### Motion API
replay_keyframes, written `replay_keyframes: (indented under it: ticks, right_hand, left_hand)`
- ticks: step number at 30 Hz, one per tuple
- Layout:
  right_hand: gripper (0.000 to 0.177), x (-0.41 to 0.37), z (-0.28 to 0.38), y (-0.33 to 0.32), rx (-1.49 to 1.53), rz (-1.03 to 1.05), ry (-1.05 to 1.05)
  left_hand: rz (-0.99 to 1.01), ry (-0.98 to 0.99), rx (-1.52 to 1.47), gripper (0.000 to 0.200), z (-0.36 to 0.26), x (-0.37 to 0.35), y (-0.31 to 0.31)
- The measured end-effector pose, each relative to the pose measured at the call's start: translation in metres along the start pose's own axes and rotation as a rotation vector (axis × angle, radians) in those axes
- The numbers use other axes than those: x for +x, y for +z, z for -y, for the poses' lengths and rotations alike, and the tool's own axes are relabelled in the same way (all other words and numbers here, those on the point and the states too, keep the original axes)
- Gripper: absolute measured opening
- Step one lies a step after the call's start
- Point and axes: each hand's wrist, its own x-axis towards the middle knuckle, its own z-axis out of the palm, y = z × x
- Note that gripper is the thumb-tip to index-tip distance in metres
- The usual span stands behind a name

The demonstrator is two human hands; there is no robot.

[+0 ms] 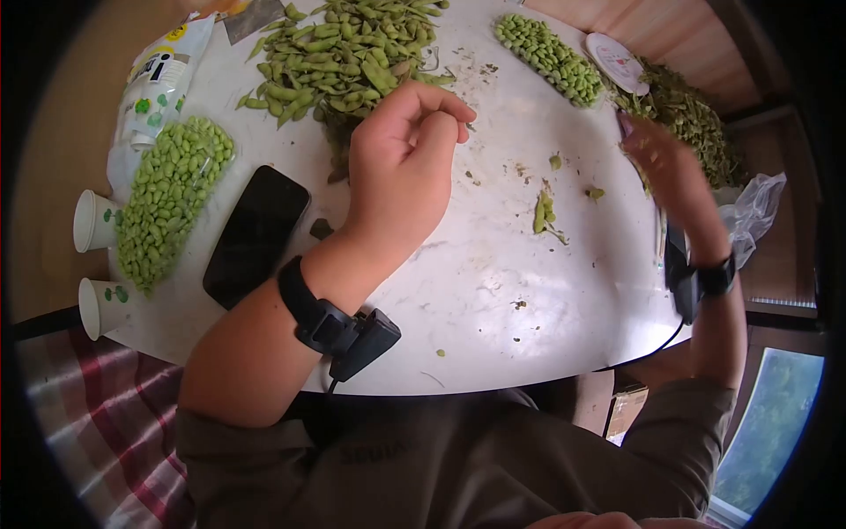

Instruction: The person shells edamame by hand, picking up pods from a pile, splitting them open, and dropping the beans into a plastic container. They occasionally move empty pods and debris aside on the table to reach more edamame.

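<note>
Closest to me, I see a black wrist strap (330,326) on the left arm. That arm's left hand (401,167) is curled shut, thumb on fingertips, just beside the big pile of green bean pods (344,48) on the round white table (493,291). My view of the right hand (670,159) is blurry. It is above the heap of dull empty pods (696,119), and I cannot tell if it is open. A flat black phone (256,234) lies between the left arm and a pile of loose green beans (172,198).
</note>
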Motion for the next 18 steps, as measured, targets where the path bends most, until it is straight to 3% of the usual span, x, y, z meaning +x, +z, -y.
replay_keyframes:
  ticks: [1, 2, 3, 7, 10, 13, 18]
  right_hand:
    - [0.046, -0.009, 0.040, 0.005, 0.017, 0.179, 0.083]
    - [0.057, -0.022, 0.057, 0.016, 0.154, 0.226, 0.096]
    - [0.064, -0.030, 0.063, 0.026, 0.004, 0.133, -0.125]
    - [0.068, -0.029, 0.094, 0.035, 0.065, 0.137, -0.141]
    - [0.060, -0.030, 0.097, 0.041, 0.115, 0.172, -0.229]
    - [0.030, -0.035, 0.099, 0.049, 0.228, 0.110, -0.302]
    - [0.019, -0.044, 0.100, 0.052, 0.224, 0.086, -0.367]
  left_hand:
    - [0.001, 0.020, 0.010, 0.015, 0.001, 0.000, 0.000]
    - [0.000, 0.015, 0.012, 0.015, 0.001, 0.000, -0.001]
    - [0.013, 0.012, 0.011, 0.015, 0.001, 0.000, -0.001]
    - [0.017, 0.002, 0.008, 0.014, 0.001, 0.000, -0.001]
    - [0.005, -0.001, 0.012, 0.013, 0.002, 0.000, 0.000]
    - [0.005, -0.007, 0.001, 0.012, 0.002, 0.000, 0.001]
    - [0.028, 0.060, 0.098, 0.019, 0.004, -0.002, 0.003]
